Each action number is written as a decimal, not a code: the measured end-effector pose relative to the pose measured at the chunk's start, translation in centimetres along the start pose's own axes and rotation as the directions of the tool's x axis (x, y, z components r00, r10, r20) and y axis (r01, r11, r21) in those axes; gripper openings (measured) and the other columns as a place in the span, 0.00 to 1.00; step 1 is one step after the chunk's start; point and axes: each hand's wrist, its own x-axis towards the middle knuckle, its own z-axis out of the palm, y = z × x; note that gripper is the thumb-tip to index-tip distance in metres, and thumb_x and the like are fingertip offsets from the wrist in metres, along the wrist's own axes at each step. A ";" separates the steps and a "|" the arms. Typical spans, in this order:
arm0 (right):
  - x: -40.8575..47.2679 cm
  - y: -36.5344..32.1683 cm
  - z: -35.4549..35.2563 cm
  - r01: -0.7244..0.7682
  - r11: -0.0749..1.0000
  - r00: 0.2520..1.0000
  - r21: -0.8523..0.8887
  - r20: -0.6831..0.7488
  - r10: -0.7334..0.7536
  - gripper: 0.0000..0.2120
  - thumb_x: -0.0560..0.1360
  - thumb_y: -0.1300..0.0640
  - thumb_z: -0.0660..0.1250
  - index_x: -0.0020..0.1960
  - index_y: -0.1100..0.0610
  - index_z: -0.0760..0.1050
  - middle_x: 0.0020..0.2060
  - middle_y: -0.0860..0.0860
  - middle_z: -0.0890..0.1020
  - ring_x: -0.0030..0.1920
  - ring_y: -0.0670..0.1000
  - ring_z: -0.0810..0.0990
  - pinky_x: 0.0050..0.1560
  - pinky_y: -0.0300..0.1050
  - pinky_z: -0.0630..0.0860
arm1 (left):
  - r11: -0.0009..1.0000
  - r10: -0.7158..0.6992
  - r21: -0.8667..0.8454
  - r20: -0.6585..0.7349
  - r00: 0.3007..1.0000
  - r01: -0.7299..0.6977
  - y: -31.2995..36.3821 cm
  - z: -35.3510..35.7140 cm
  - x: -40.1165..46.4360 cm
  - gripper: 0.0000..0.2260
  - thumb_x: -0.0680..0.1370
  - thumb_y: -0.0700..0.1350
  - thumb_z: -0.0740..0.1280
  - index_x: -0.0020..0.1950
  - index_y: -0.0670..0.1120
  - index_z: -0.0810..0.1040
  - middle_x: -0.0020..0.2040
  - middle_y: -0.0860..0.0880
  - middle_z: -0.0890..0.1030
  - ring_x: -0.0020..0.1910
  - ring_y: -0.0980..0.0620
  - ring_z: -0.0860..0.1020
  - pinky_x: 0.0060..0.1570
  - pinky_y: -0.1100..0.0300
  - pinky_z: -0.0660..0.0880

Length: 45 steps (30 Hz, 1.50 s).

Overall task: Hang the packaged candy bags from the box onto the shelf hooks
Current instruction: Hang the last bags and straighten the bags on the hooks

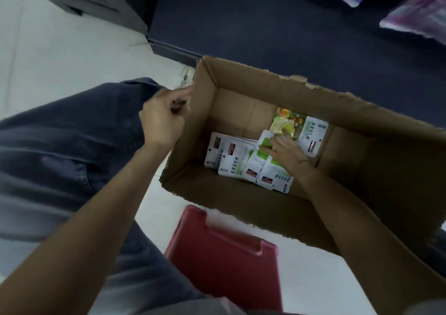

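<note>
An open cardboard box (253, 82) stands on the floor below me. At its bottom lie several white-and-green candy bags (231, 155), fanned out, and one yellow-green bag (284, 124) behind them. My right hand (284, 153) is deep in the box, its fingers spread flat on the bags. My left hand (164, 119) is outside the box at its left wall, with fingers curled; whether it grips the wall's edge is unclear. No shelf hooks show in this view.
A red plastic stool (224, 254) sits just in front of the box. My knee in dark trousers (72, 140) is at the left. A dark shelf base (265, 20) rises behind the box, and purple-white packages (420, 12) hang at the top right.
</note>
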 end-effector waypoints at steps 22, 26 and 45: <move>1.4 2.2 -4.4 0.072 0.529 0.977 0.846 -0.165 0.132 0.23 0.72 0.49 0.73 0.59 0.64 0.79 0.70 0.55 0.66 0.68 0.57 0.65 0.66 0.49 0.66 | 0.999 0.046 -0.015 -0.035 0.998 -0.047 -0.2 0.8 -0.2 0.16 0.74 0.39 0.70 0.59 0.53 0.81 0.53 0.50 0.81 0.49 0.52 0.80 0.53 0.54 0.76; 4.0 -1.9 -7.5 -0.020 0.486 0.979 0.874 -0.082 0.188 0.27 0.73 0.51 0.71 0.67 0.62 0.69 0.70 0.55 0.66 0.65 0.58 0.71 0.61 0.50 0.72 | 0.998 0.047 -0.041 -0.039 0.998 -0.049 -0.4 0.8 -0.2 0.16 0.74 0.40 0.69 0.59 0.53 0.81 0.52 0.51 0.81 0.47 0.51 0.81 0.49 0.51 0.78; -7.3 -1.3 -8.3 -0.186 0.001 0.487 0.983 0.091 0.868 0.20 0.74 0.59 0.70 0.64 0.58 0.70 0.48 0.59 0.83 0.49 0.61 0.82 0.52 0.52 0.75 | 0.973 0.141 0.186 -0.022 0.990 -0.135 0.4 -0.1 0.1 0.13 0.75 0.36 0.65 0.53 0.51 0.82 0.50 0.46 0.80 0.47 0.44 0.80 0.46 0.54 0.73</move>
